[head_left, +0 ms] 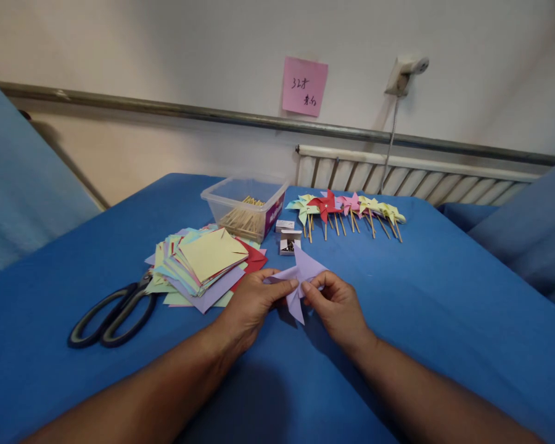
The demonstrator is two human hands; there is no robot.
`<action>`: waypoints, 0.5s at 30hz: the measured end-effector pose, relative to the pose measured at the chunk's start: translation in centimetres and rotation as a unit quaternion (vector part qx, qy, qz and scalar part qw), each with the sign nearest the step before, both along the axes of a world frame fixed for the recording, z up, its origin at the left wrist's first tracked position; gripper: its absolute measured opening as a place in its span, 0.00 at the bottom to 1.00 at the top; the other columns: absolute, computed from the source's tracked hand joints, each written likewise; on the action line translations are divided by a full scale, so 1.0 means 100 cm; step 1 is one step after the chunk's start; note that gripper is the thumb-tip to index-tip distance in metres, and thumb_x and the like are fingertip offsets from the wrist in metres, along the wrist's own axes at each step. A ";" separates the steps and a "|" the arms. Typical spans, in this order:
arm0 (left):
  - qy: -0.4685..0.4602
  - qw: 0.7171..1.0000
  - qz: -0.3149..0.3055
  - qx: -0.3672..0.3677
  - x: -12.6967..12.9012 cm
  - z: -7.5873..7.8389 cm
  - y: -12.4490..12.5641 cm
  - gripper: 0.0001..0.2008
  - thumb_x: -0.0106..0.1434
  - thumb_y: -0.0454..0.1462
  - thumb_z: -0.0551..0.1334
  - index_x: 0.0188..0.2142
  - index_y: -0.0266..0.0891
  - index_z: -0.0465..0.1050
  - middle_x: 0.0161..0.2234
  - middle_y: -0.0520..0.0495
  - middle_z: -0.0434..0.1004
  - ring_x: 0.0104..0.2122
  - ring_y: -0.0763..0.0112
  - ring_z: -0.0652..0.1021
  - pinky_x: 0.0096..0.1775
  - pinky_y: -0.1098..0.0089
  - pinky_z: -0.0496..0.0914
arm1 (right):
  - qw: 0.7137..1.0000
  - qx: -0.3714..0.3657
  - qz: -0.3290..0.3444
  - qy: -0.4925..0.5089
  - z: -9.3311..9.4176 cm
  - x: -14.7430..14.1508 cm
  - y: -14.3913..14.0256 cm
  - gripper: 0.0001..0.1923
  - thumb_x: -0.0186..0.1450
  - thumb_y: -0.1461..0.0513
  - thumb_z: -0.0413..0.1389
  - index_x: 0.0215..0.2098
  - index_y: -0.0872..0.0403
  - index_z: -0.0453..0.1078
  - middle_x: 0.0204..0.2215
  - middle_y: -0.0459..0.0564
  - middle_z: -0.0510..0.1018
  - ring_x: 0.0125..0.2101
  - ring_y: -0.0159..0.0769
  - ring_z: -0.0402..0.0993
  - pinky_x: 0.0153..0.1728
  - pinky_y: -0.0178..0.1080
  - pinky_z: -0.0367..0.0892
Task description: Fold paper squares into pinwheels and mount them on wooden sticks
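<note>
A lilac paper square, cut and partly folded into pinwheel points, is held between both hands just above the blue table. My left hand pinches its left flap with thumb and fingers. On the other side, my right hand grips the paper near its centre. To the left of my hands lies a stack of coloured paper squares, topped by a yellow sheet.
Black scissors lie at the left. Behind the paper stack stands a clear plastic box of wooden sticks, with two small white boxes beside it. A row of finished pinwheels lies at the back. A pink note sticks on the wall.
</note>
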State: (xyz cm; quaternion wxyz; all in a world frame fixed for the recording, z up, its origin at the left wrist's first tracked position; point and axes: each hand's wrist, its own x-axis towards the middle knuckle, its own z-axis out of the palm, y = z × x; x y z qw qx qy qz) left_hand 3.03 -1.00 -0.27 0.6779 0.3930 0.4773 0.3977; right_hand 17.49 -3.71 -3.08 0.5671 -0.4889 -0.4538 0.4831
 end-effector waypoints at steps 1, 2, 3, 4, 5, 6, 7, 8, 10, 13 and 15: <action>0.002 1.000 0.000 0.000 0.000 0.000 0.000 0.22 0.46 0.39 0.73 0.39 0.31 0.74 0.31 0.41 0.80 0.29 0.63 0.79 0.36 0.63 0.71 | 1.000 0.001 0.000 -0.001 0.000 0.000 0.000 0.13 0.57 0.56 0.61 0.23 0.54 0.64 0.17 0.42 0.70 0.19 0.26 0.61 0.22 0.32 0.57; 0.005 1.000 -0.001 0.001 0.000 0.000 0.000 0.22 0.46 0.40 0.73 0.39 0.31 0.74 0.31 0.40 0.80 0.29 0.63 0.79 0.36 0.63 0.71 | 1.000 0.001 0.001 -0.002 0.000 0.000 0.000 0.13 0.57 0.56 0.61 0.23 0.54 0.64 0.17 0.41 0.69 0.18 0.26 0.60 0.22 0.32 0.56; 0.008 1.000 -0.002 0.004 0.000 0.000 0.000 0.22 0.46 0.40 0.72 0.39 0.30 0.75 0.31 0.40 0.80 0.29 0.63 0.79 0.36 0.63 0.71 | 1.000 0.001 0.002 -0.002 0.000 0.000 0.000 0.13 0.57 0.56 0.61 0.23 0.54 0.64 0.17 0.41 0.69 0.18 0.26 0.60 0.22 0.32 0.56; 0.009 1.000 -0.004 0.006 0.000 -0.001 0.000 0.21 0.46 0.40 0.72 0.39 0.30 0.75 0.31 0.40 0.80 0.29 0.62 0.79 0.36 0.63 0.71 | 1.000 0.001 0.003 -0.003 0.000 0.000 0.000 0.13 0.57 0.56 0.61 0.23 0.54 0.64 0.17 0.41 0.69 0.18 0.26 0.60 0.21 0.32 0.56; 0.009 1.000 -0.006 0.008 0.000 -0.001 0.000 0.21 0.47 0.40 0.72 0.39 0.30 0.75 0.31 0.40 0.80 0.29 0.62 0.79 0.36 0.63 0.71 | 1.000 0.002 0.004 -0.004 0.000 0.000 0.000 0.13 0.57 0.56 0.61 0.23 0.54 0.64 0.17 0.41 0.69 0.18 0.26 0.60 0.21 0.32 0.56; 0.008 1.000 -0.007 0.009 0.000 -0.001 0.000 0.21 0.47 0.40 0.72 0.39 0.30 0.75 0.31 0.39 0.80 0.30 0.62 0.79 0.36 0.63 0.71 | 1.000 0.002 0.004 -0.005 0.000 0.000 0.001 0.13 0.57 0.56 0.61 0.23 0.54 0.64 0.17 0.41 0.69 0.18 0.26 0.60 0.21 0.32 0.56; 0.007 1.000 -0.007 0.009 0.000 -0.001 0.000 0.21 0.47 0.40 0.72 0.39 0.30 0.75 0.31 0.39 0.80 0.30 0.62 0.79 0.36 0.63 0.71 | 1.000 0.003 0.004 -0.007 0.001 0.000 0.001 0.13 0.57 0.56 0.61 0.23 0.54 0.64 0.17 0.41 0.69 0.18 0.26 0.60 0.22 0.32 0.56; 0.006 1.000 -0.006 0.007 0.000 -0.001 0.001 0.22 0.46 0.40 0.72 0.39 0.30 0.75 0.31 0.40 0.80 0.29 0.62 0.79 0.36 0.63 0.71 | 1.000 0.003 0.003 -0.009 0.001 -0.001 0.001 0.13 0.57 0.56 0.61 0.23 0.54 0.64 0.17 0.41 0.70 0.18 0.26 0.60 0.21 0.32 0.57; 0.005 1.000 -0.003 0.004 0.000 -0.001 0.001 0.22 0.46 0.40 0.72 0.39 0.31 0.75 0.31 0.40 0.80 0.29 0.62 0.79 0.36 0.63 0.71 | 1.000 0.001 0.002 -0.011 0.001 -0.001 0.000 0.13 0.57 0.56 0.61 0.23 0.54 0.64 0.17 0.41 0.69 0.18 0.26 0.60 0.21 0.32 0.57; 0.003 1.000 -0.001 0.004 0.001 -0.002 0.002 0.21 0.46 0.39 0.73 0.39 0.32 0.76 0.30 0.42 0.80 0.29 0.62 0.79 0.36 0.63 0.72 | 1.000 -0.004 0.002 -0.005 0.001 -0.001 0.000 0.14 0.56 0.55 0.61 0.23 0.54 0.64 0.17 0.41 0.69 0.18 0.26 0.60 0.21 0.32 0.56; 0.006 1.000 0.002 0.006 0.001 -0.001 0.002 0.21 0.45 0.39 0.73 0.38 0.32 0.76 0.30 0.42 0.80 0.29 0.62 0.79 0.36 0.63 0.72 | 1.000 -0.007 0.000 0.000 0.001 -0.001 0.000 0.14 0.56 0.55 0.61 0.23 0.54 0.64 0.17 0.40 0.69 0.18 0.27 0.61 0.21 0.32 0.56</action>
